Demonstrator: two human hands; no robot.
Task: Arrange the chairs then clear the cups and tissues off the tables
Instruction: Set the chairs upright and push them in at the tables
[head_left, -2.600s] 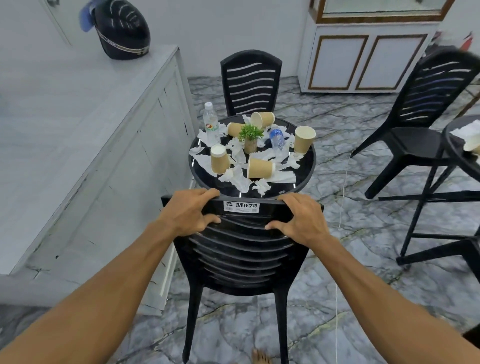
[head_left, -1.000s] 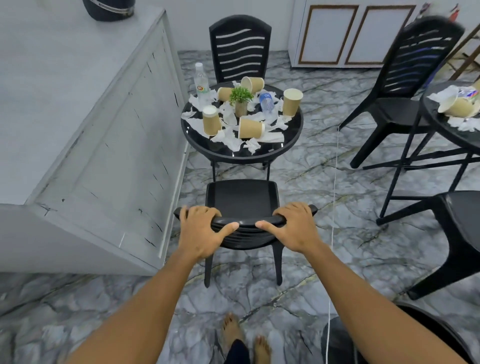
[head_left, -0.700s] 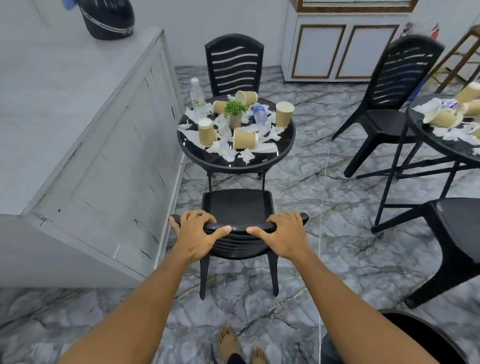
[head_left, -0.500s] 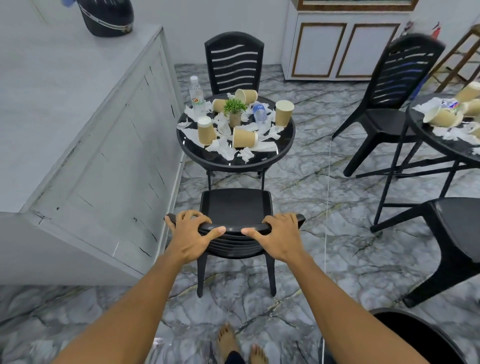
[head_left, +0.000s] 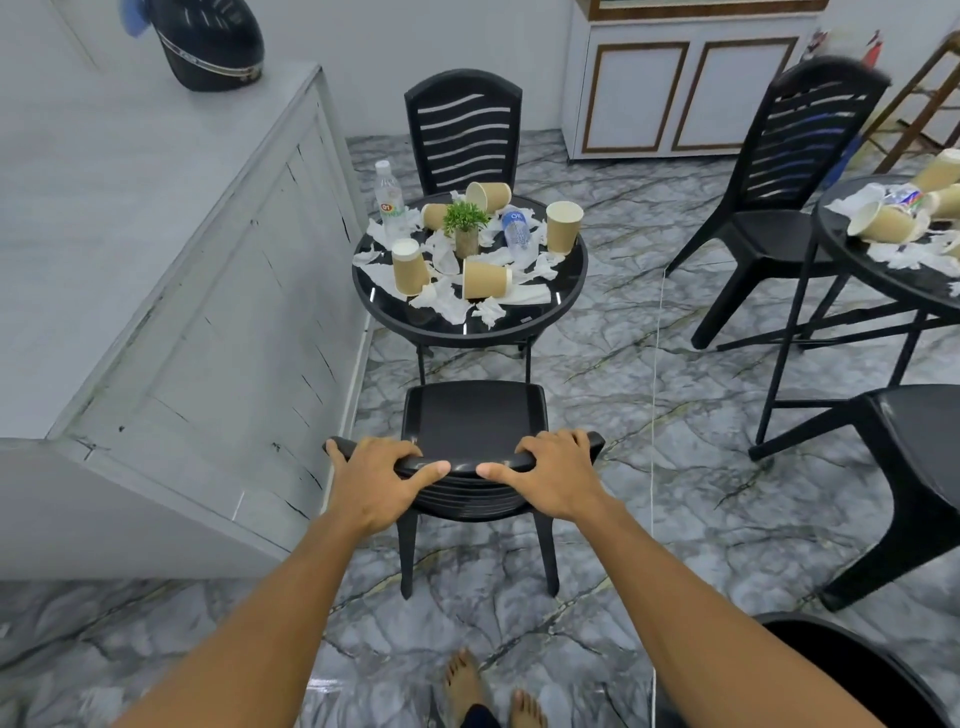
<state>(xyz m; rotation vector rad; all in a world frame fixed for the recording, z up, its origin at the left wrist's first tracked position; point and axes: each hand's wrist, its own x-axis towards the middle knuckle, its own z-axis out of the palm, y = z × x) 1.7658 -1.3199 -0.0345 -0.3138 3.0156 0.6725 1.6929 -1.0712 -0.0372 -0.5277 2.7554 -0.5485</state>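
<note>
Left hand (head_left: 382, 480): my fingers curl over the top rail of the chair (head_left: 474, 415) and my thumb hooks its near face, a full grip.
Right hand (head_left: 553, 478): the same full grip on that rail, just beside my left thumb.
Chair: it stands on the floor directly under both hands, with the seat pointing away from me at the round bench (head_left: 467, 325), close to it but apart.
Risk, ahead of my hands: if I shove too far, the seat strikes the bench legs. I judge the jolt could topple the standing cups (head_left: 408, 267) or roll the lying bottle (head_left: 516, 228) off.
Risk, left of my left hand: if I swing wide, a leg scrapes the grey bench (head_left: 156, 260).
Risk, right of my right hand: a thin hanging cord (head_left: 657, 364) could snag.
Risk, below my hands: my bare feet (head_left: 462, 680) sit near the rear legs.
Chairs: four that I can tell.
Cups: five on the round bench, two standing and three lying. The second bench (head_left: 893, 283), far to my right, has at least three.
Bottles: two.
Plant (head_left: 466, 228): one.
Tissues (head_left: 447, 306): too many and too crumpled to count.
</note>
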